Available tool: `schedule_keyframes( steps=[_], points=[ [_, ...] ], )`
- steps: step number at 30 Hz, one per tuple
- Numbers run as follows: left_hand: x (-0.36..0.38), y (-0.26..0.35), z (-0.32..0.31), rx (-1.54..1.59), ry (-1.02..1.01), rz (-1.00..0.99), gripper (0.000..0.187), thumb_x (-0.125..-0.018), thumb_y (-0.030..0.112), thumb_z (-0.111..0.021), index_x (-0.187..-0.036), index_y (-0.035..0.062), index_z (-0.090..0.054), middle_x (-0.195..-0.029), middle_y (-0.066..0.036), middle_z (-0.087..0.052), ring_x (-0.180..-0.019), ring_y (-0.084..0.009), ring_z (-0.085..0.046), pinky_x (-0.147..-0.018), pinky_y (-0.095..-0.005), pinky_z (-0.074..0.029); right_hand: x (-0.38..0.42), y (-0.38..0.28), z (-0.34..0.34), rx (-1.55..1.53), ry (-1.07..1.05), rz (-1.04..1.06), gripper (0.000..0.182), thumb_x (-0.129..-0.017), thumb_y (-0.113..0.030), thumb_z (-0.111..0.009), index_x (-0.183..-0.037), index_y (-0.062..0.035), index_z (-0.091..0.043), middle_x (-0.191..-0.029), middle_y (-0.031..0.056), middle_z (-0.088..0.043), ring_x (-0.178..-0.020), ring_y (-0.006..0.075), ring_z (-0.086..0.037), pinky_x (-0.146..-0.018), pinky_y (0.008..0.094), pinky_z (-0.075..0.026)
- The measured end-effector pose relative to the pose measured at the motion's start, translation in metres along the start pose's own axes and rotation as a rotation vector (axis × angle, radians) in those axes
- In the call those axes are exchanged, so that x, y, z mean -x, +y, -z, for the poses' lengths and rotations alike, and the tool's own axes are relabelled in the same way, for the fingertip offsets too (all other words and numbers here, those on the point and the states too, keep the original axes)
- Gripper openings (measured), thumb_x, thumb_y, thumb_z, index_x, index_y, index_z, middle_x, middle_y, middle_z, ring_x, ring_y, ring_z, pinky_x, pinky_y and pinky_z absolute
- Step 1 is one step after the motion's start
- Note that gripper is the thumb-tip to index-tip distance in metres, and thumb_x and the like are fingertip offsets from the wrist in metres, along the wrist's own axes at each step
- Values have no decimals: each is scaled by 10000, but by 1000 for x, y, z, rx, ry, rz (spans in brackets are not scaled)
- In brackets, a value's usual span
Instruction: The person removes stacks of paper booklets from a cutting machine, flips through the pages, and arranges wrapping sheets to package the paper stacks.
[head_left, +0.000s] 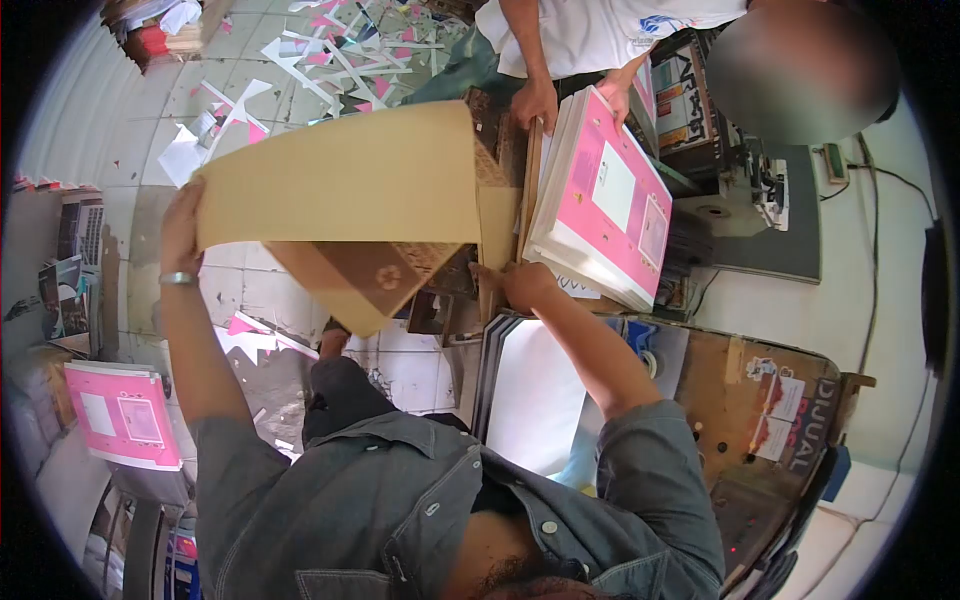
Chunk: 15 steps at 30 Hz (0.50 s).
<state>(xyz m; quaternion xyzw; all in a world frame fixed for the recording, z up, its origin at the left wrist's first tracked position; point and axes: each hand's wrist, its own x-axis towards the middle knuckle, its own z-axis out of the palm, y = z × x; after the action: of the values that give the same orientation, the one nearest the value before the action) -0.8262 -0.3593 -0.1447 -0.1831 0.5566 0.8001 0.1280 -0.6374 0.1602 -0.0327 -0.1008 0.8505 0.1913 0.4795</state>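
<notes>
A large brown cardboard box point(340, 185) is held up in front of me, tilted, with its flaps folded out and part of its printed side showing. My left hand point(182, 220) grips the box at its far left edge. At the right side of the box, my right hand point(525, 287) has its fingers closed on the narrow cardboard edge, one finger stretched along it. Just beyond that hand leans a thick stack of pink-and-white printed sheets point(610, 195). Another person's two hands hold this stack from above.
Paper offcuts point(330, 60) litter the tiled floor at the upper left. Another pink printed stack point(125, 415) rests at the lower left. A machine point(740, 195) stands at the right, near a worn brown board point(740, 400) with stickers. White sheets point(535, 390) lie by my right forearm.
</notes>
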Motion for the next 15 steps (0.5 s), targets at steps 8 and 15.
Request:
schedule_keyframes(
  steps=[8, 15],
  points=[
    [118, 103, -58, 427, 20, -168, 334, -1079, 184, -534, -1360, 12, -590, -1249, -100, -698, -1147, -217, -677, -965, -354, -572, 12, 11, 20, -481, 291, 24, 825, -957, -191, -648, -1659, -313, -231, -1387, 220, -595, -1201, 373, -645, -1002, 466, -532],
    [157, 45, -143, 265, -224, -446, 321, -1042, 139, -554, -1333, 11, -599, -1310, -125, -671, -1250, -251, -630, -1027, -458, -548, 81, -46, 58, -1049, 938, 226, 1065, -823, -101, -817, -1674, -241, -193, -1490, 223, -498, -1287, 414, -568, -1120, 449, -460]
  ],
)
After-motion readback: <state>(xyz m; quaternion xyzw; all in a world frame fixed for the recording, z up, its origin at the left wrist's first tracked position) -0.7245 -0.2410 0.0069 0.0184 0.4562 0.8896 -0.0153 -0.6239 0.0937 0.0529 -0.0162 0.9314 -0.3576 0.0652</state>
